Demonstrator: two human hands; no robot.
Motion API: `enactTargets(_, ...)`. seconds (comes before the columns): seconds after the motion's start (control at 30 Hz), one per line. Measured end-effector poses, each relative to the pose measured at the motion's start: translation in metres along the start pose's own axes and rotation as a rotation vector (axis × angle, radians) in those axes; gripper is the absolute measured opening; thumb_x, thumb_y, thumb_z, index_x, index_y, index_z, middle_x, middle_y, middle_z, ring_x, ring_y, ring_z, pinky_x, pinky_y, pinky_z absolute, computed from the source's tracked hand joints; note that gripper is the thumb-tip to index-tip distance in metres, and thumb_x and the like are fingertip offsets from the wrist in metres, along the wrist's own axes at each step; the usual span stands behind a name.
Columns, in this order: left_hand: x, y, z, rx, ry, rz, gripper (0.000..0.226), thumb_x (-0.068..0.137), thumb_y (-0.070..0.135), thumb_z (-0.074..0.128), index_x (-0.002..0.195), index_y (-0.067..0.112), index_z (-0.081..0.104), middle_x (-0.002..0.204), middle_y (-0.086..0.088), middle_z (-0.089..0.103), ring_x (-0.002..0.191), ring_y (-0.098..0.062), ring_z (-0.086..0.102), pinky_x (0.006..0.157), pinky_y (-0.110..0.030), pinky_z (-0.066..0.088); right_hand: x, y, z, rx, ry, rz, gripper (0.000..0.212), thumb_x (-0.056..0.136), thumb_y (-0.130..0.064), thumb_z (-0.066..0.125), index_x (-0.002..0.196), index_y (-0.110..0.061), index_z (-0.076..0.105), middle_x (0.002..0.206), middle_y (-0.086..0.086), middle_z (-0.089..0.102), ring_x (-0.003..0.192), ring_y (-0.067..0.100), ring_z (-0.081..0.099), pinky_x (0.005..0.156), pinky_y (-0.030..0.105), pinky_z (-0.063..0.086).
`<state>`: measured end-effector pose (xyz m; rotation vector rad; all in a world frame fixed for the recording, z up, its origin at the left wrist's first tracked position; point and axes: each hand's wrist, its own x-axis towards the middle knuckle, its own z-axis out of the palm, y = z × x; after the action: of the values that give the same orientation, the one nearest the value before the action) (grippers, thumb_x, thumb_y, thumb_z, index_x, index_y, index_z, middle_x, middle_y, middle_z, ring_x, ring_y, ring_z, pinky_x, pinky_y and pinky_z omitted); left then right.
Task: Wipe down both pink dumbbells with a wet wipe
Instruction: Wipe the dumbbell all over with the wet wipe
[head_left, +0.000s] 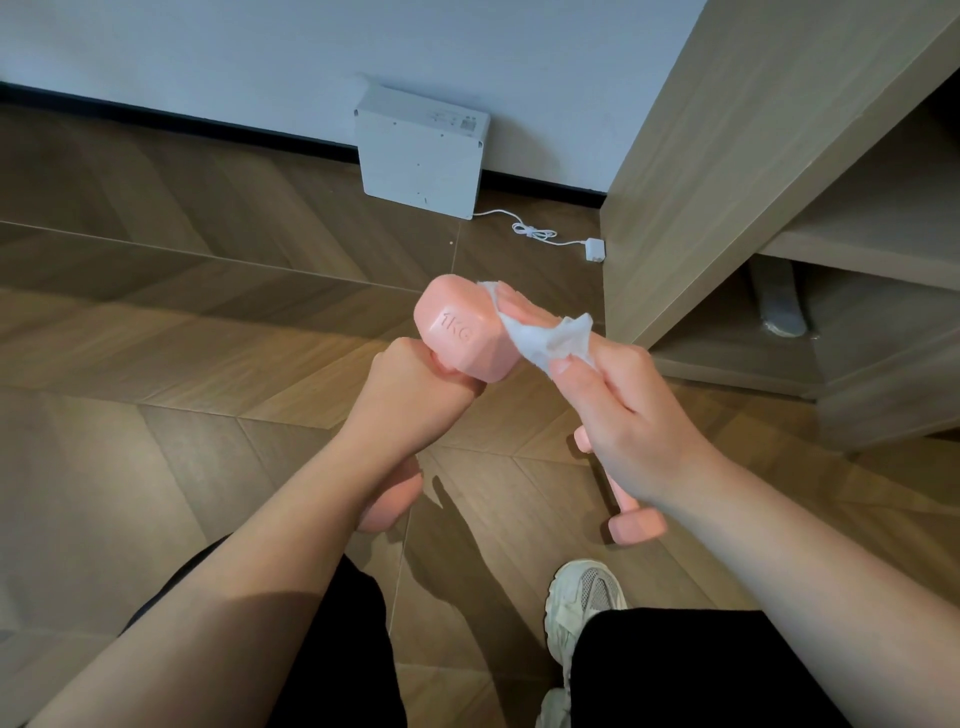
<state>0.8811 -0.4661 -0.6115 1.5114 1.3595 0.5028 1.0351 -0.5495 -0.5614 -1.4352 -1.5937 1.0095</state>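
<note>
Left arm: the bare forearm enters from the lower left and runs up toward the centre of the view. The left hand (410, 395) is closed in a fist around the handle of a dumbbell (457, 332), back of the hand toward the camera, wrist nearly straight.

Right arm: the bare forearm enters from the lower right and angles up and to the left. The right hand (623, 415) pinches a wipe (550, 338) between thumb and fingers, and the fingertips press the wipe against the upper head of the dumbbell. The two hands are near each other and do not touch.
</note>
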Motion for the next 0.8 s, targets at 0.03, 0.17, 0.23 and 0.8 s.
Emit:
enactTargets(0.03,-0.001,0.000,-0.001,-0.009,-0.006,0.003,0.024,0.059,0.032,0.054,0.059,0.008,0.053,0.036,0.009,0.040,0.035,-0.007,0.032,0.048,-0.027,0.032,-0.001,0.003,-0.001,-0.048,0.039,0.002,0.039,0.098,-0.003,0.032,0.129,0.005,0.054,0.078,-0.037,0.057,0.068,-0.018,0.054,0.054,0.000,0.036)
enactTargets(0.17,-0.006,0.004,-0.006,0.020,-0.022,0.142,0.026,0.068,0.032,0.059,0.061,0.008,0.053,0.051,0.004,0.048,0.050,-0.010,0.034,0.051,-0.028,0.033,0.005,0.006,-0.004,-0.035,0.128,0.066,0.044,0.093,-0.029,0.032,0.094,0.004,0.061,0.063,0.004,0.051,0.059,0.017,0.043,0.056,0.034,0.033)
enactTargets(0.23,-0.009,0.005,-0.008,0.060,-0.046,0.189,0.028,0.070,0.031,0.063,0.072,0.004,0.060,0.066,-0.010,0.059,0.059,-0.019,0.046,0.058,-0.036,0.043,0.009,0.004,-0.003,-0.016,0.120,0.100,0.048,0.094,-0.030,0.031,0.100,0.007,0.060,0.088,0.030,0.058,0.084,0.040,0.051,0.071,0.045,0.042)
enactTargets(0.8,-0.004,-0.002,-0.011,0.862,-0.084,0.395,0.026,0.078,0.034,0.049,0.057,0.023,0.040,0.056,0.006,0.044,0.051,-0.011,0.041,0.045,-0.024,0.024,0.011,0.008,0.000,0.008,0.124,0.130,0.041,0.094,-0.025,0.035,0.104,-0.002,0.068,0.103,0.016,0.068,0.101,0.030,0.059,0.085,0.046,0.046)
